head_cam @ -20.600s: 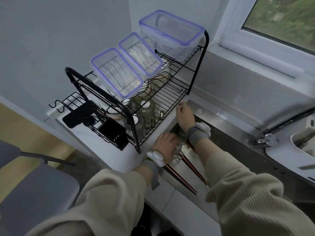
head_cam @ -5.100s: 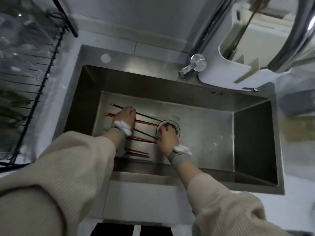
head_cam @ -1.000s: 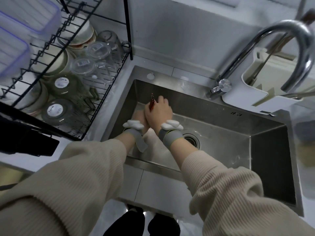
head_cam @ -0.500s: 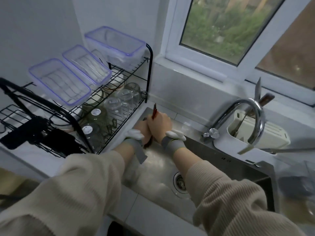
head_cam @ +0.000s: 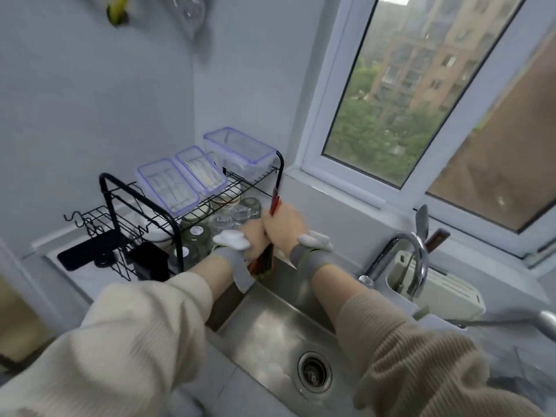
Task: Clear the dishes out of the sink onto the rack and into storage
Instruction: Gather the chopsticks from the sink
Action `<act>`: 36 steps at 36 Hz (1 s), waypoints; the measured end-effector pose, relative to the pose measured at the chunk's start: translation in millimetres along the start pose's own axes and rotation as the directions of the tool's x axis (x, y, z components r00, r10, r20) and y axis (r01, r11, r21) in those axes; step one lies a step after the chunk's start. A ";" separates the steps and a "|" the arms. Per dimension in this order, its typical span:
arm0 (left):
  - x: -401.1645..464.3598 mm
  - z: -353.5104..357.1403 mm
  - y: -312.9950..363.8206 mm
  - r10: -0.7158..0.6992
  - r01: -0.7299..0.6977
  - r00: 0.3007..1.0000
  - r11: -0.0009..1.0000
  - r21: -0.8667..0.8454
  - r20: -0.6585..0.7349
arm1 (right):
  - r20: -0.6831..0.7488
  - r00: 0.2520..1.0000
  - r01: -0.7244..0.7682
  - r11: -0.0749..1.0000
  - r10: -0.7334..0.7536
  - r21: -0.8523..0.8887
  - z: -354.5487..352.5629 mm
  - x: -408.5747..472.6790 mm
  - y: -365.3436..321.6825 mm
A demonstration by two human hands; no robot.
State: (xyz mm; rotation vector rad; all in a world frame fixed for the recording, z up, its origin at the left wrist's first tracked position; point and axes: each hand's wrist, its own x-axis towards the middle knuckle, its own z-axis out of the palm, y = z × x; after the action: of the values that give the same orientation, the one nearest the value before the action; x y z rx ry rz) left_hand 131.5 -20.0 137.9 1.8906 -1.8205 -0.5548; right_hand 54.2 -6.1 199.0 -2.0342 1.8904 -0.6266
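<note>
pale grey walls (head_cam: 90, 85) meet in a corner behind the counter, and a white-framed window (head_cam: 313, 139) on the right lets in soft daylight. through the glass show green trees (head_cam: 379, 130) and a tan apartment block (head_cam: 421, 55). a white sill (head_cam: 346, 191) runs under the window, and a yellow thing (head_cam: 115, 9) hangs blurred high on the wall

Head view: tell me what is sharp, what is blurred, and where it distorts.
Head view: soft daylight from the window; the rack and clear boxes are fairly sharp; both hands gripping the chopsticks are motion-smeared; the sleeves and far-right edge are blurred; the wide lens tilts the window frame.
</note>
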 end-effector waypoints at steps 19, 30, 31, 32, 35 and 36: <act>-73.5 -176.5 -31.4 -0.103 -0.003 0.974 0.882 -0.471 -0.199 | 0.055 0.928 0.358 0.922 -0.369 0.143 -47.9 -17.2 -172.2; -61.9 -209.8 -96.7 -0.193 0.052 0.967 0.788 -0.614 -0.166 | 0.170 0.868 0.448 0.884 -0.466 0.134 -23.7 -7.5 -225.7; -61.5 -210.0 -103.4 -0.177 0.051 0.974 0.784 -0.618 -0.144 | 0.191 0.859 0.459 0.880 -0.474 0.120 -18.1 -5.9 -225.4; -61.1 -209.8 -109.3 -0.153 0.046 0.981 0.774 -0.632 -0.116 | 0.214 0.850 0.471 0.876 -0.482 0.101 -13.5 -5.1 -223.9; -62.2 -209.7 -126.1 -0.094 0.045 0.995 0.766 -0.641 -0.043 | 0.270 0.824 0.497 0.864 -0.498 0.080 0.3 -1.8 -214.5; -62.2 -209.5 -131.3 -0.087 0.049 0.996 0.782 -0.621 -0.032 | 0.280 0.818 0.500 0.862 -0.502 0.082 3.6 -1.5 -210.6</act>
State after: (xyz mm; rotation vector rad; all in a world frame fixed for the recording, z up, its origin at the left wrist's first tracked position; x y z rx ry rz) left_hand 356.6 54.8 231.3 1.4890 -1.2996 -0.9751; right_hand 238.0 14.9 299.7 -2.4799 1.1815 -0.4053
